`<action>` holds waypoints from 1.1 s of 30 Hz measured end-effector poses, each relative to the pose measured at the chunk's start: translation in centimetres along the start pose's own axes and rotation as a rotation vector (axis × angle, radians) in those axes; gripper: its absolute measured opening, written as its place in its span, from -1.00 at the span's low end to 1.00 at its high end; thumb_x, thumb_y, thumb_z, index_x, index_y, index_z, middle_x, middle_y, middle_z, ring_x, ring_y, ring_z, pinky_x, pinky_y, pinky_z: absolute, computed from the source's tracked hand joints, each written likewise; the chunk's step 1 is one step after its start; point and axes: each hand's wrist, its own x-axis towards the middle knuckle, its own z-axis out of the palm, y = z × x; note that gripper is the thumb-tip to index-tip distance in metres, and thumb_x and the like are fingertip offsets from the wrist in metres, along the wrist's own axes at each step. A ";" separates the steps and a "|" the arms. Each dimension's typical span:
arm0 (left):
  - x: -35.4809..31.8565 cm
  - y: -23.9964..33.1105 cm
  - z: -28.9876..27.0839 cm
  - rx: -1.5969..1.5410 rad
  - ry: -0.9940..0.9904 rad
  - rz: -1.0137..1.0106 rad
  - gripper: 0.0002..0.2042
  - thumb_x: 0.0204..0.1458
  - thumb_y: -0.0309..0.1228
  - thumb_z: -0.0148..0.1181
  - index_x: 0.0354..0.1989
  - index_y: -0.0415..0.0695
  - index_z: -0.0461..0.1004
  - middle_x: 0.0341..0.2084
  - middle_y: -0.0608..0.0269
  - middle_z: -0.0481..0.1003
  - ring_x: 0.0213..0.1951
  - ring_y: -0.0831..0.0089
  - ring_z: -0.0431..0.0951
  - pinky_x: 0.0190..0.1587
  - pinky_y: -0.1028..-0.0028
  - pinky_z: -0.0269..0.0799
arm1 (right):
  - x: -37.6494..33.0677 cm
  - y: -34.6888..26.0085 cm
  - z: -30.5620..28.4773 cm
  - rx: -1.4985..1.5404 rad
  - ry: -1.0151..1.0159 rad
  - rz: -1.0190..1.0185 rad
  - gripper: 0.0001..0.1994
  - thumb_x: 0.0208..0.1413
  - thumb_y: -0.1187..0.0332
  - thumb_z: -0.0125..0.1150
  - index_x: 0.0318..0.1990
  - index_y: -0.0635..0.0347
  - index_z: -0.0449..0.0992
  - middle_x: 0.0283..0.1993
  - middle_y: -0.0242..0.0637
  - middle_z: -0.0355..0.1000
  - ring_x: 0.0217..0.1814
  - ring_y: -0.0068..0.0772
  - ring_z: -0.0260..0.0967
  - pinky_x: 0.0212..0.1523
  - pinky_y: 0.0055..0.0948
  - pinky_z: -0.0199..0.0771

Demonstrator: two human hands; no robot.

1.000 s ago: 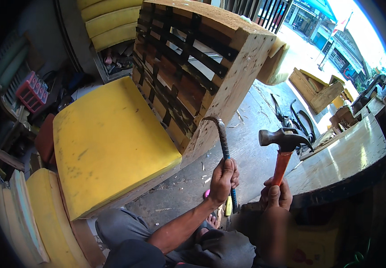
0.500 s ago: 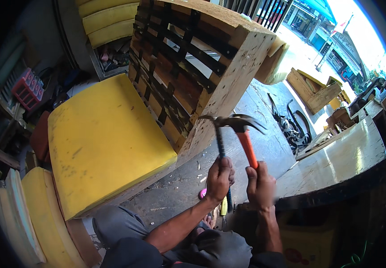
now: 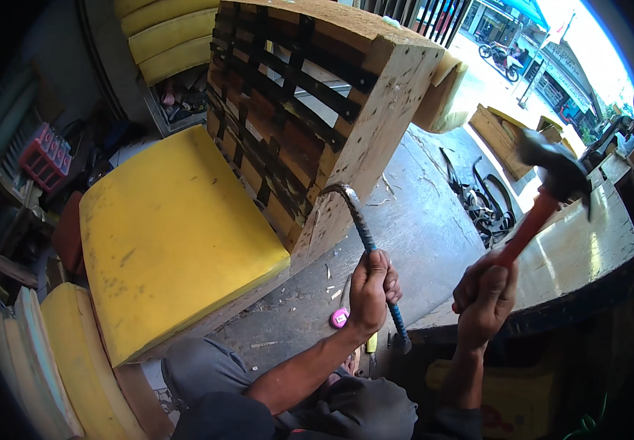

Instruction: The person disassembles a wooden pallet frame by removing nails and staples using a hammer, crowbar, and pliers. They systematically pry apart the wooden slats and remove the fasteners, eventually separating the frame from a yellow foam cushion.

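Note:
My left hand (image 3: pixel 374 293) is wrapped round a curved pry bar (image 3: pixel 363 229) with a blue-wrapped shaft. The bar's hooked tip lies against the lower edge of a wooden frame (image 3: pixel 384 110), near its black webbing straps (image 3: pixel 322 94); whether it grips a nail there I cannot make out. In my right hand (image 3: pixel 485 293) is a claw hammer (image 3: pixel 535 213) with an orange-red handle, raised well to the right of the bar. Its dark head is slightly blurred and apart from the bar.
Beside the frame lies a yellow foam cushion (image 3: pixel 178 227), with more foam slabs (image 3: pixel 75 352) at lower left. A pink tape measure (image 3: pixel 340 317) sits near my left forearm. Black straps (image 3: pixel 482 202) lie in a heap right of the frame, by a pale-topped bench (image 3: pixel 581 257).
My right hand has swung the hammer away to the right and back from the pry bar, where their heads overlapped in view. My left hand keeps the bar at the frame, its lower end now showing.

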 end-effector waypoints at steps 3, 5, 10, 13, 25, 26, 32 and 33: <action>0.2 -0.5 1.1 -0.022 -0.007 0.012 -0.69 0.41 -0.09 -0.18 -0.33 -0.01 0.23 -0.63 0.44 0.16 -0.64 0.63 0.10 -0.56 0.53 0.14 | 1.1 2.4 1.4 -0.468 -0.094 -0.124 -0.73 0.41 0.17 0.00 -0.23 0.19 0.28 -0.66 -0.35 0.26 -0.68 -0.48 0.25 -0.67 -0.31 0.19; 0.1 -0.1 1.2 -0.024 -0.009 0.011 -0.70 0.42 -0.11 -0.18 -0.34 0.00 0.21 -0.63 0.43 0.16 -0.64 0.64 0.10 -0.56 0.54 0.14 | 2.5 1.1 0.6 -1.048 -0.439 -0.135 -0.77 0.36 0.23 0.08 -0.23 0.21 0.35 -0.68 -0.14 0.23 -0.70 -0.27 0.27 -0.62 -0.20 0.21; 0.4 -0.1 0.9 -0.073 -0.005 0.001 -0.68 0.41 -0.07 -0.20 -0.28 -0.03 0.24 -0.63 0.37 0.19 -0.63 0.55 0.17 -0.52 0.46 0.19 | 1.5 -1.5 1.7 0.030 -0.018 -0.009 -0.69 0.43 0.14 -0.05 -0.29 0.19 0.31 -0.63 -0.58 0.17 -0.65 -0.74 0.13 -0.65 -0.57 0.10; 0.7 -0.5 1.2 -0.045 -0.011 0.010 -0.67 0.40 -0.05 -0.19 -0.27 -0.03 0.25 -0.63 0.37 0.19 -0.62 0.55 0.17 -0.52 0.47 0.18 | 2.9 0.7 1.2 -1.027 -0.355 -0.100 -0.73 0.36 0.17 0.07 -0.23 0.21 0.32 -0.69 -0.05 0.31 -0.68 0.03 0.31 -0.62 -0.18 0.22; 0.2 0.2 0.6 -0.035 -0.020 0.019 -0.66 0.39 -0.02 -0.17 -0.29 -0.03 0.25 -0.63 0.37 0.19 -0.62 0.53 0.19 -0.52 0.46 0.19 | 3.9 -0.3 1.4 -0.956 -0.398 -0.084 -0.73 0.36 0.19 0.08 -0.24 0.24 0.36 -0.67 -0.12 0.29 -0.69 -0.12 0.30 -0.60 -0.26 0.26; 0.7 0.7 0.5 -0.050 -0.019 0.041 -0.66 0.39 -0.02 -0.16 -0.29 -0.02 0.25 -0.63 0.37 0.20 -0.62 0.53 0.20 -0.52 0.46 0.19 | 3.7 -1.2 1.9 -0.778 -0.311 -0.102 -0.74 0.36 0.19 0.08 -0.23 0.23 0.37 -0.67 -0.12 0.29 -0.70 -0.15 0.29 -0.61 -0.28 0.25; 0.1 -0.3 1.4 -0.017 0.006 -0.015 -0.67 0.39 -0.04 -0.16 -0.31 -0.01 0.24 -0.62 0.37 0.20 -0.61 0.56 0.16 -0.51 0.47 0.19 | 2.8 0.2 1.5 -1.002 -0.470 0.117 -0.71 0.33 0.19 0.09 -0.31 0.24 0.32 -0.61 0.18 0.32 -0.50 0.32 0.40 -0.49 0.11 0.30; 0.1 0.0 0.8 -0.048 -0.008 -0.022 -0.66 0.39 -0.02 -0.16 -0.29 -0.02 0.25 -0.61 0.35 0.21 -0.60 0.53 0.19 -0.48 0.45 0.20 | 2.4 -0.1 1.0 -0.983 -0.439 0.084 -0.71 0.33 0.20 0.10 -0.33 0.24 0.32 -0.61 0.15 0.32 -0.51 0.30 0.39 -0.51 0.07 0.29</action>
